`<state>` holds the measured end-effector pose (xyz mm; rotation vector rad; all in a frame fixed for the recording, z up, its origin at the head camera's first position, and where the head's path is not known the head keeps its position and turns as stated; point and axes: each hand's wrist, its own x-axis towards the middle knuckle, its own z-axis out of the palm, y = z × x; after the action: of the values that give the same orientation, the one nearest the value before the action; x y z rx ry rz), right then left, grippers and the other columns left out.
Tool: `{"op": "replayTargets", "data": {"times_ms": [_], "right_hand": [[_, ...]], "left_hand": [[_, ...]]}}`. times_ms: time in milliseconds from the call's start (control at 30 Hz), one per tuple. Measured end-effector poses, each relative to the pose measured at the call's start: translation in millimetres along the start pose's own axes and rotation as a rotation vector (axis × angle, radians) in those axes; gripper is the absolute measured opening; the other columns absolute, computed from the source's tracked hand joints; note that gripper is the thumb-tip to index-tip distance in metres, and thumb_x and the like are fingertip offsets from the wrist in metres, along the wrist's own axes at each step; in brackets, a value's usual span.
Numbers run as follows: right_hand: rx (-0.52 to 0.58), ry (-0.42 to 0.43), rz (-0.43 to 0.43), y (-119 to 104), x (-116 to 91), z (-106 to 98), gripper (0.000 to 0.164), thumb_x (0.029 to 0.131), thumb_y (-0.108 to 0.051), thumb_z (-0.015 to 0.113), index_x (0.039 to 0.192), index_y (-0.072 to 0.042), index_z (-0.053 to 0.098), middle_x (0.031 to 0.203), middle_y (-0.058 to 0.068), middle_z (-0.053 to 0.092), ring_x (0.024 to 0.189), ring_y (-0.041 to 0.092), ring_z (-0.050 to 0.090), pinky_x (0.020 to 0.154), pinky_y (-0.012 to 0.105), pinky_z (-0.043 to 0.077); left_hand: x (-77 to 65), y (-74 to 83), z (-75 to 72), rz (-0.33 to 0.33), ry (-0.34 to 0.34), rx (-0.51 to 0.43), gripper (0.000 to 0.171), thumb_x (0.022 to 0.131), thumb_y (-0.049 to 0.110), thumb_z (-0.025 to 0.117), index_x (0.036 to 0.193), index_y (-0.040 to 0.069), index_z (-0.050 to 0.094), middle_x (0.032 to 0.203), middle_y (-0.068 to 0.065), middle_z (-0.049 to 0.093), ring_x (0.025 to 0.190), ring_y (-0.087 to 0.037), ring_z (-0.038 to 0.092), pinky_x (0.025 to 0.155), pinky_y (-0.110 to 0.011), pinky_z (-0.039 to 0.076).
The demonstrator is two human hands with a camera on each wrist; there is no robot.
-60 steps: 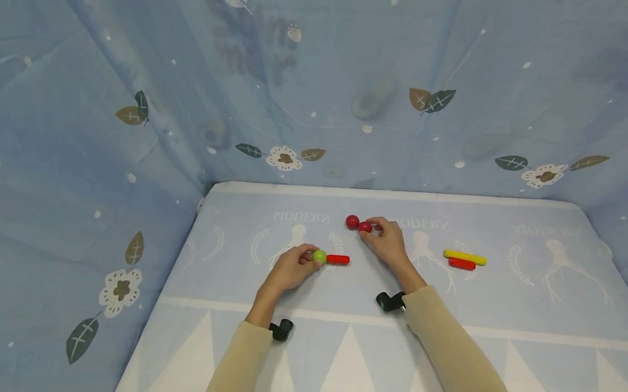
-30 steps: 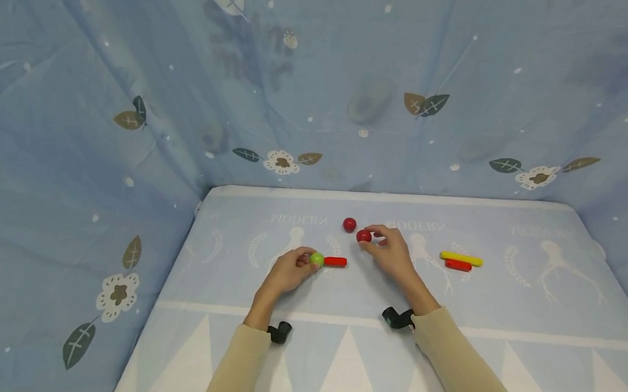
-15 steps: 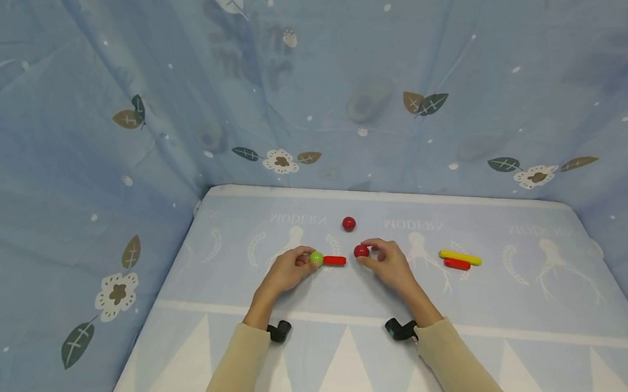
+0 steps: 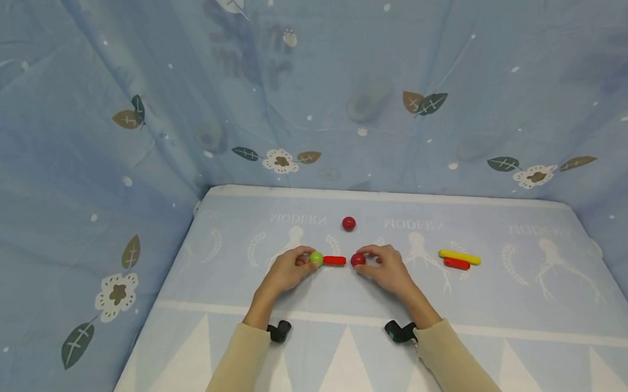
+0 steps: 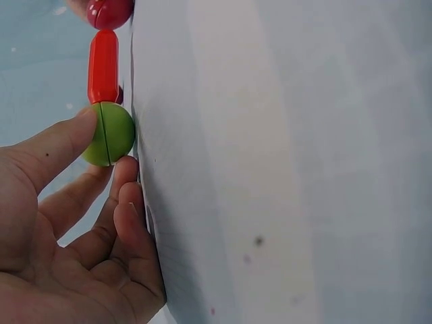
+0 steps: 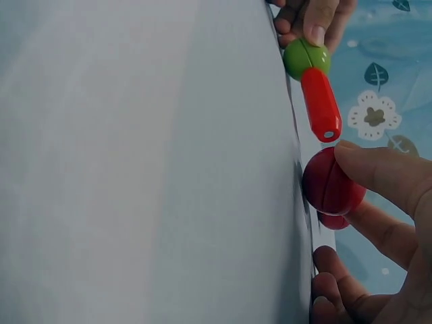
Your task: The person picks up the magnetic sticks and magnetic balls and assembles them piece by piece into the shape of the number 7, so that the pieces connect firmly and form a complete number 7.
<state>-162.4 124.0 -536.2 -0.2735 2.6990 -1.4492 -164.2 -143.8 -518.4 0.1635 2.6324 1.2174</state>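
Note:
Between thumb and fingers, my left hand [image 4: 289, 269] pinches a green ball [image 5: 111, 133] with a seam round it. A short red rod [image 6: 320, 104] sticks out from that ball toward the right, and a small hole shows in its free end. My right hand [image 4: 389, 268] pinches a dark red ball [image 6: 331, 181] just off that end, with a narrow gap between ball and rod in the head view. A second red ball [image 4: 349, 224] lies farther back on the table, partly hidden behind the held one in the right wrist view.
To the right on the table [image 4: 545, 301] lie a yellow rod [image 4: 460, 257] and a shorter red rod [image 4: 457, 264], side by side. Blue patterned curtains [image 4: 306, 87] rise behind and at both sides. Black wrist cameras sit by both sleeves.
My right hand has drawn one red ball away from the other, toward me and slightly left, up to the red rod's free end. My left hand stays in place with the green ball.

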Motion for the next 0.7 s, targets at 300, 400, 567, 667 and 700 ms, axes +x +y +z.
{"op": "replayTargets", "data": {"times_ms": [300,400,567,667,700], "right_hand": [[-0.021,-0.007,-0.062,-1.8,0.6,3.4,0.033,0.082,-0.016,0.084,0.113,-0.012,0.075,0.104,0.004,0.069,0.098,0.026,0.053,0.083,0.042,0.042],[-0.025,-0.01,-0.064,-2.7,0.9,4.3,0.033,0.082,-0.017,0.084,0.113,-0.013,0.075,0.105,0.003,0.069,0.099,0.026,0.053,0.083,0.043,0.043],[-0.029,-0.008,-0.073,-2.1,2.5,5.4,0.031,0.082,-0.019,0.084,0.112,-0.013,0.076,0.106,0.003,0.07,0.099,0.026,0.053,0.083,0.043,0.043],[-0.028,-0.005,-0.075,-2.3,2.8,5.3,0.031,0.082,-0.018,0.084,0.111,-0.014,0.076,0.106,0.003,0.07,0.098,0.026,0.053,0.082,0.044,0.043],[-0.028,-0.005,-0.076,-2.3,3.0,5.2,0.03,0.082,-0.018,0.084,0.111,-0.014,0.076,0.106,0.003,0.07,0.099,0.026,0.053,0.083,0.044,0.043]], "left_hand": [[0.8,-0.7,1.1,0.0,0.009,-0.005,0.033,0.093,0.026,0.073,0.123,0.014,0.068,0.093,0.001,0.06,0.085,-0.016,0.054,0.077,-0.035,0.046],[-0.6,0.8,0.0,0.006,0.008,-0.004,0.033,0.093,0.026,0.073,0.123,0.013,0.068,0.093,0.0,0.06,0.085,-0.017,0.054,0.077,-0.035,0.046],[-1.3,1.9,-0.3,0.005,0.005,-0.001,0.033,0.093,0.025,0.073,0.123,0.013,0.068,0.093,0.0,0.059,0.085,-0.017,0.053,0.076,-0.035,0.046],[-0.7,1.5,0.2,0.004,0.007,0.002,0.033,0.093,0.026,0.073,0.123,0.013,0.068,0.093,0.0,0.059,0.084,-0.017,0.054,0.076,-0.035,0.046],[-0.5,1.4,0.3,0.004,0.008,0.002,0.033,0.093,0.026,0.073,0.123,0.013,0.068,0.093,0.001,0.059,0.084,-0.016,0.054,0.076,-0.035,0.046]]}}
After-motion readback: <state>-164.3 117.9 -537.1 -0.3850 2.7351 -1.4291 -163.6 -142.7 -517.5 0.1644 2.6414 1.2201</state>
